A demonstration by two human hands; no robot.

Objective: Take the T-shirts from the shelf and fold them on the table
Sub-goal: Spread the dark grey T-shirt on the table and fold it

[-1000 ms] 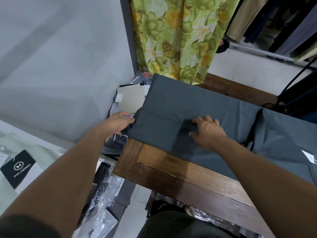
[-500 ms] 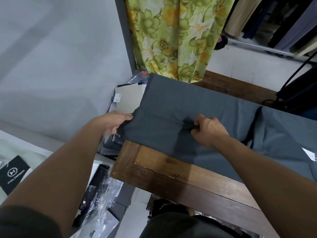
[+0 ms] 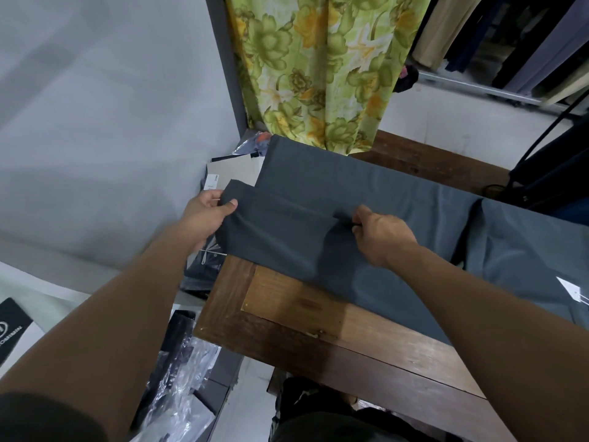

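A dark grey T-shirt [image 3: 350, 193] lies spread across the wooden table [image 3: 318, 317], its left end hanging past the table's left edge. My left hand [image 3: 207, 215] pinches the left edge of a folded-over flap, thumb on top of the cloth. My right hand [image 3: 379, 234] pinches the same fold near the shirt's middle, fingers curled into the fabric. The flap between the two hands is lifted slightly off the layer beneath. A white tag [image 3: 570, 288] shows on the shirt's right part.
A green floral curtain [image 3: 318, 68] hangs behind the table. Packaged garments in plastic and a beige card [image 3: 232, 170] are stacked left of the table, against a grey wall. Hanging clothes on a rail [image 3: 510, 43] fill the far right.
My right hand went from lying flat on the shirt to pinching the fold. My left hand has lifted the flap's left edge up and outward.
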